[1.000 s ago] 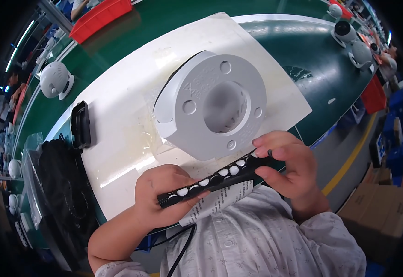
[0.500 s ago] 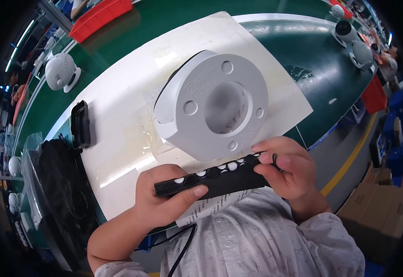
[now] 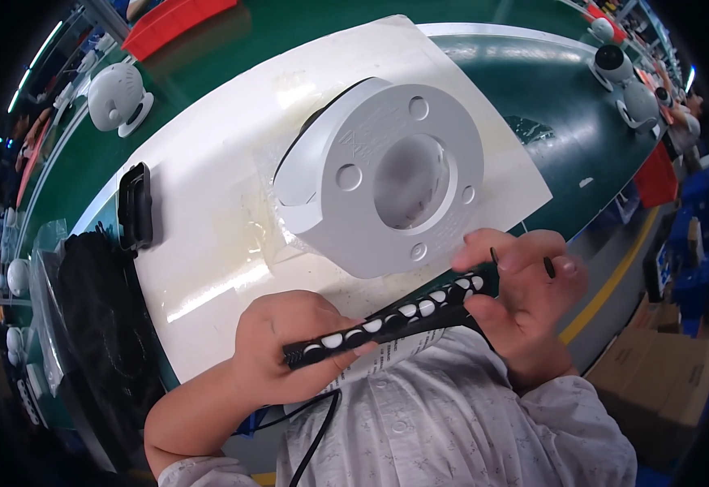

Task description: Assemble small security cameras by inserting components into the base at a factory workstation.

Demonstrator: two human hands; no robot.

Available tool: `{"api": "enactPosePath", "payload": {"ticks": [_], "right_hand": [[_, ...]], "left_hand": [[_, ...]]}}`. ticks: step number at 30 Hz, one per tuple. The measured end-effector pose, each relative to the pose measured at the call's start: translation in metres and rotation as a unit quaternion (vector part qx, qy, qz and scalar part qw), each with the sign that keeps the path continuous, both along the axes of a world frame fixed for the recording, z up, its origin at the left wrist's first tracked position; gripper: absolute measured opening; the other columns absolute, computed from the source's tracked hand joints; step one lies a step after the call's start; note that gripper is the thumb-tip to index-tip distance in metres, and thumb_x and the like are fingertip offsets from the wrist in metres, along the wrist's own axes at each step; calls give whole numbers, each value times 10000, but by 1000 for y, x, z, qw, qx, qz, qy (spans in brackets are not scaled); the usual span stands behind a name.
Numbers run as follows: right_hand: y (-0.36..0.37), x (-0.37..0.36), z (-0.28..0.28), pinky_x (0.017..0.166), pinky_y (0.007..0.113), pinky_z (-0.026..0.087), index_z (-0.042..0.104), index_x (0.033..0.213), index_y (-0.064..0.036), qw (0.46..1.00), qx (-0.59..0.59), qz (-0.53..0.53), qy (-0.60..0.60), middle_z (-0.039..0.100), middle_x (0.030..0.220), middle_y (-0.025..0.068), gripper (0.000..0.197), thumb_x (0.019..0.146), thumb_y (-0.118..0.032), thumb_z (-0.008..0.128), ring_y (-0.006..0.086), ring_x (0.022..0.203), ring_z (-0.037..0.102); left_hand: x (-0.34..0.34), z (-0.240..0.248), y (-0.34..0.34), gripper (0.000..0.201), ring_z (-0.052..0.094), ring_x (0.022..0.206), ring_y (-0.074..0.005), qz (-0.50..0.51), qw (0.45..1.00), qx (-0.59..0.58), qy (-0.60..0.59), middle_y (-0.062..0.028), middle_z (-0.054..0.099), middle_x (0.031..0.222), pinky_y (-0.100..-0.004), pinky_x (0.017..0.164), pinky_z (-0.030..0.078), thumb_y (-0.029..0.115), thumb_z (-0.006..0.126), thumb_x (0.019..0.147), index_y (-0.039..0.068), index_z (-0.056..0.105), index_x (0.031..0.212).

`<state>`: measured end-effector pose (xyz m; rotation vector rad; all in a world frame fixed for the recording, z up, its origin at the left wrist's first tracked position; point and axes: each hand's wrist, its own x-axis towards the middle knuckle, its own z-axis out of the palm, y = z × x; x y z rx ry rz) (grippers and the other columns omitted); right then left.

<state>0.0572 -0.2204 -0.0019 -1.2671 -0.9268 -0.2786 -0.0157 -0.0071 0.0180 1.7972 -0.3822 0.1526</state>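
Note:
My left hand (image 3: 285,345) is closed around one end of a folded black sheet of round stick-on pads (image 3: 427,308). Along its upper edge, black discs alternate with white round spots. My right hand (image 3: 533,280) is at the sheet's other end, fingers curled. A small black round pad (image 3: 549,267) sits at one fingertip, and another dark pad (image 3: 494,255) shows edge-on by the index finger. Beyond both hands, a white device housing (image 3: 346,219) lies with its flat ring-shaped underside facing me. That underside has a large central opening and several shallow round recesses.
The housing rests on a white board (image 3: 216,211) over a green bench (image 3: 517,73). To the left are a black tray-like part (image 3: 135,207) and a black bag (image 3: 107,316) beside clear plastic. White devices (image 3: 118,97) and a red bin (image 3: 176,24) stand farther off. Cardboard boxes (image 3: 655,373) sit at right.
My right hand has lifted and shifted right, its fingers spreading, and a second dark pad now shows there. The sheet has tilted, exposing more discs and white spots.

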Motion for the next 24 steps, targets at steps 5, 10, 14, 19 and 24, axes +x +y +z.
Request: {"api": "enactPosePath", "payload": {"ticks": [5, 10, 14, 19, 24], "right_hand": [[-4, 0, 9, 720, 373, 479, 449, 997, -92, 995, -89, 18, -49, 458, 959, 116, 411, 678, 125, 593, 234, 758, 559], [6, 6, 19, 493, 250, 428, 475, 911, -71, 991, -20, -128, 26, 530, 794, 75, 317, 668, 33, 652, 200, 606, 530], [32, 58, 45, 731, 334, 458, 315, 1191, -139, 995, -44, -19, -91, 435, 986, 88, 543, 753, 97, 533, 189, 809, 507], [44, 73, 55, 765, 300, 466, 256, 1232, -102, 984, -119, -8, -135, 418, 1024, 92, 649, 710, 168, 532, 164, 829, 541], [44, 68, 61, 749, 299, 473, 256, 1237, -98, 968, -174, -52, -171, 439, 1045, 118, 659, 704, 166, 539, 175, 822, 562]], "left_hand": [[0, -5, 4, 155, 556, 537, -219, -10, 998, 45, -33, -84, 581, 631, -276, 478, 414, 16, 685, 646, 17, 633, 792], [0, -14, 7, 208, 569, 582, -223, -29, 997, 55, -54, -78, 589, 668, -293, 511, 439, 53, 675, 629, 35, 631, 832], [4, -9, 8, 214, 585, 701, -264, 1, 947, 163, -276, -120, 593, 970, -319, 584, 482, 94, 618, 637, 36, 619, 843], [12, -21, 18, 300, 569, 843, -261, -28, 940, 192, -280, -184, 377, 1307, -301, 638, 468, 65, 656, 554, 52, 637, 853], [12, -27, 18, 324, 564, 861, -264, -22, 942, 177, -283, -173, 367, 1321, -301, 648, 471, 68, 657, 550, 42, 629, 872]]}}
